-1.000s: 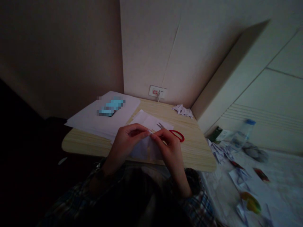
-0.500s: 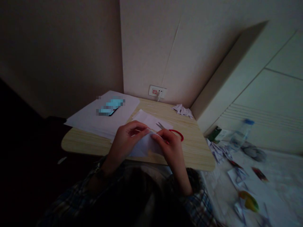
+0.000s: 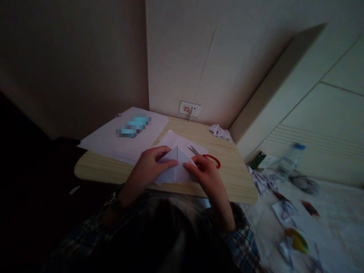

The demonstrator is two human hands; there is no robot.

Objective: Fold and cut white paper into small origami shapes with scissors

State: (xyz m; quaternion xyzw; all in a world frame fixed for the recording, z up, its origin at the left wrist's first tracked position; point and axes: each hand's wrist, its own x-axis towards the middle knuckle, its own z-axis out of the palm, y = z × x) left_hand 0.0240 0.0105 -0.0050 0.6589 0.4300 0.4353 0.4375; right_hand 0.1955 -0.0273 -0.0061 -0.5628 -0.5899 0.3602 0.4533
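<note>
A white folded sheet of paper (image 3: 177, 167) is held between my two hands above the front of the small wooden table (image 3: 233, 182). Its peak points away from me, and a crease runs down its middle. My left hand (image 3: 153, 163) pinches the left side, thumb on top. On the right side my right hand (image 3: 206, 170) grips it, with the thumb on the near face and the fingers behind. Scissors with red handles (image 3: 212, 160) lie just past my right hand, their blades over another white sheet (image 3: 184, 142).
A stack of large white paper (image 3: 108, 142) covers the table's left, with a phone (image 3: 135, 126) on it. Folded paper pieces (image 3: 219, 132) sit at the back right, near a wall socket (image 3: 190, 109). Right of the table are a plastic bottle (image 3: 290, 161) and more folded paper (image 3: 263, 182).
The folded paper now shows its creased face and peak more fully. My thumbs have moved apart from near the top edge to its two sides.
</note>
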